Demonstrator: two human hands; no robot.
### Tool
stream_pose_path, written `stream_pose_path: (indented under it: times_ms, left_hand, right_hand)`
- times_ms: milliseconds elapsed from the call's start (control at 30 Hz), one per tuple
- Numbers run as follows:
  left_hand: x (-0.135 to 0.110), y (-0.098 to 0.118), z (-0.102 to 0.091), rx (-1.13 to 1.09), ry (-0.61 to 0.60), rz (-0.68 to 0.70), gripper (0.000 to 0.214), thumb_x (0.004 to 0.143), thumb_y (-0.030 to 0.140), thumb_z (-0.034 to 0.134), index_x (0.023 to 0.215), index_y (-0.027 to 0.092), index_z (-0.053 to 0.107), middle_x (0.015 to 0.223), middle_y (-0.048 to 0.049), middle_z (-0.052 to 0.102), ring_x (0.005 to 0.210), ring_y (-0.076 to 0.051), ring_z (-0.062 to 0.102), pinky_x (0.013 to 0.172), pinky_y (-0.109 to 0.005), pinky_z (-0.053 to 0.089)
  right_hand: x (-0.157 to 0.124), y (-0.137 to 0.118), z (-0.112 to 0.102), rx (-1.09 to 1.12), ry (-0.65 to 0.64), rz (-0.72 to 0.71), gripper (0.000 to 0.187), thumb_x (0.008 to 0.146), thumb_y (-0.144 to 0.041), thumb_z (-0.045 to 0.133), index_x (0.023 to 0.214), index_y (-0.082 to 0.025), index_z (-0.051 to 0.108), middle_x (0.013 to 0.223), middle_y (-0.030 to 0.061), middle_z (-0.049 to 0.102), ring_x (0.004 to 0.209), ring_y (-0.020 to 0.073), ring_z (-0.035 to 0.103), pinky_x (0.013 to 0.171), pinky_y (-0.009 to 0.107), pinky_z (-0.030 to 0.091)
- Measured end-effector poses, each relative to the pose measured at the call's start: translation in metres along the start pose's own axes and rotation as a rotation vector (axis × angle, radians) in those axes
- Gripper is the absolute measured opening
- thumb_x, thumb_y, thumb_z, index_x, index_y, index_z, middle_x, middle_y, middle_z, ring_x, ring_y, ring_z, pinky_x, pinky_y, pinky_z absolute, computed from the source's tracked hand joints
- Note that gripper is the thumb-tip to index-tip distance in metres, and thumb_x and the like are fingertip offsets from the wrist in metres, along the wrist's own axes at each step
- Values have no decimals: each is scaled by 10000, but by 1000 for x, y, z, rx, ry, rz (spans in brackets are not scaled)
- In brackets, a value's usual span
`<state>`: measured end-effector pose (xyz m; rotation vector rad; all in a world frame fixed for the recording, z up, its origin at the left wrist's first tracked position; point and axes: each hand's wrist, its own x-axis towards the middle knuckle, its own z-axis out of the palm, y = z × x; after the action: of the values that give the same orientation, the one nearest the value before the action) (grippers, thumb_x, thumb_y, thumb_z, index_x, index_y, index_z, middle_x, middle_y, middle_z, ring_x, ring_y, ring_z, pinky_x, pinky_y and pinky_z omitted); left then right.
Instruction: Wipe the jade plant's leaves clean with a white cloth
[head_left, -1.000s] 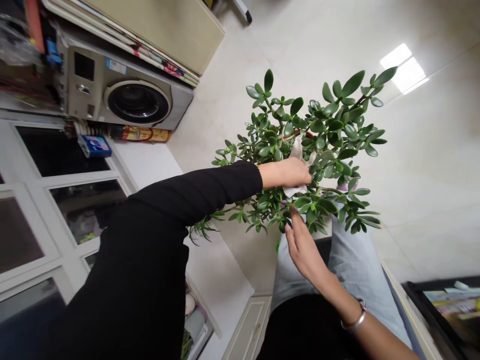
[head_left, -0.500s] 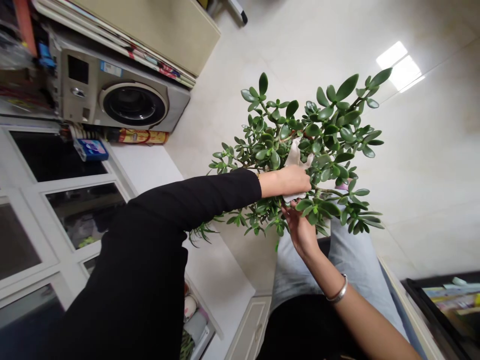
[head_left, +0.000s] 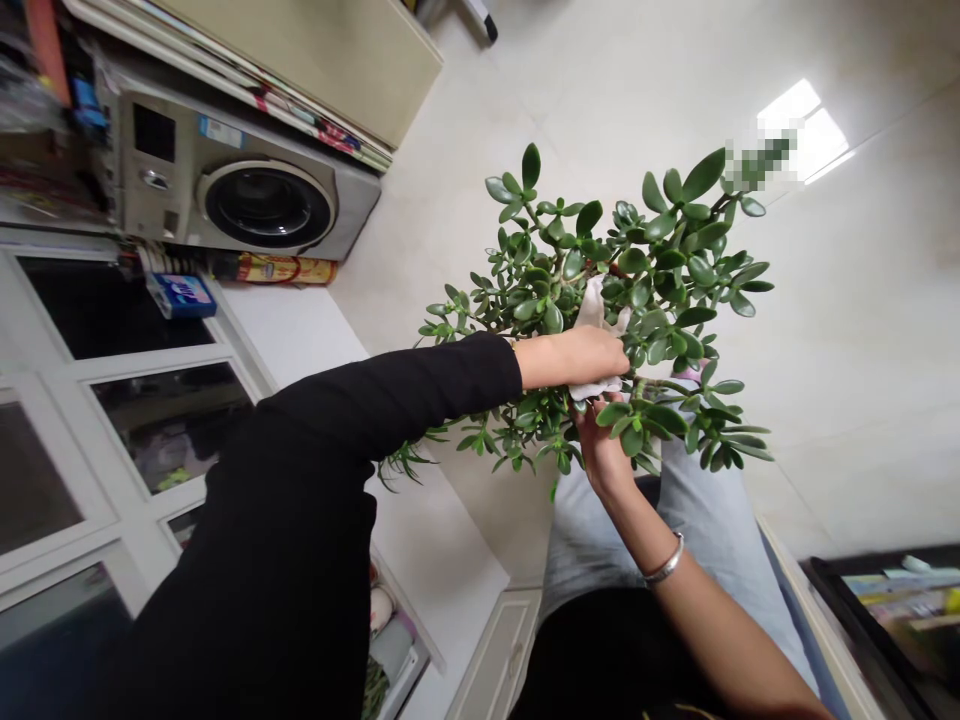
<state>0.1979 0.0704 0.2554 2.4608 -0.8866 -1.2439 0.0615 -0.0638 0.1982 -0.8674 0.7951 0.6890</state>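
The jade plant [head_left: 559,290] spreads its branches around both hands. The left hand [head_left: 577,358] has its fingers [head_left: 611,352] closed together on a white cloth [head_left: 592,315] among the leaves. The right hand [head_left: 604,450] is just under the leaves; its fingers are partly hidden, so I cannot tell if they grip. Beyond the fingers is the tile floor [head_left: 825,320].

And there's the left arm [head_left: 405,400], black-sleeved, stretched right out across the view, with the bare left hand [head_left: 577,360] lying knuckles-up at its end and the fingers tucked out of sight! Up from below comes the bare right forearm [head_left: 697,620], right wrist [head_left: 626,525] bent, and the right hand [head_left: 604,450] cups upward, so close under the left you can't tell if they touch.
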Motion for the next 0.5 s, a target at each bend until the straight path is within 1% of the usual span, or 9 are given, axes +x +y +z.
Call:
stream_pose_path:
  times_ms: [100,167,267,367,433,500]
  left_hand:
    - [1,3,0,-14,-28,-44,242,938,27,598,963,132,815,930,-119,805,836,-196,734,709,-317,484]
    - [2,4,0,-3,-31,-50,244,951,36,586,965,130,811,925,-119,802,826,-193,732,719,-317,489]
    - [2,2,1,5,3,-31,240,973,53,574,996,130,800,924,-117,798,824,-191,730,711,-313,483]
    - [1,-3,4,-21,52,-7,210,955,51,607,1021,135,787,948,-117,799,822,-190,723,706,-310,475]
    - [-1,-8,5,-58,79,-6,215,940,51,624,1071,134,774,931,-111,792,798,-189,709,696,-309,465]
    - [-4,-14,5,-117,114,-26,263,936,45,609,1140,128,754,905,-103,777,785,-192,695,682,-309,447]
  right_hand:
    - [1,-2,0,15,-8,-10,277,792,-361,826,954,-297,610,997,-21,674,894,162,663,837,369,665]
    - [1,-3,0,18,-15,-14,265,806,-362,824,951,-292,613,1011,-15,682,898,161,660,833,364,661]
    - [3,-6,1,16,-25,-14,291,816,-358,819,1038,-299,640,1141,12,707,1017,176,669,906,382,645]
    - [4,-9,5,2,-68,-20,362,818,-376,807,1135,-309,646,1278,47,709,1184,220,654,1009,462,614]
    - [5,-10,7,-14,-93,-22,399,814,-379,799,1175,-315,640,1304,49,712,1249,232,637,1056,484,587]
    - [5,-11,8,-30,-93,-12,407,807,-369,790,1179,-313,634,1258,32,728,1228,218,650,1071,460,573]
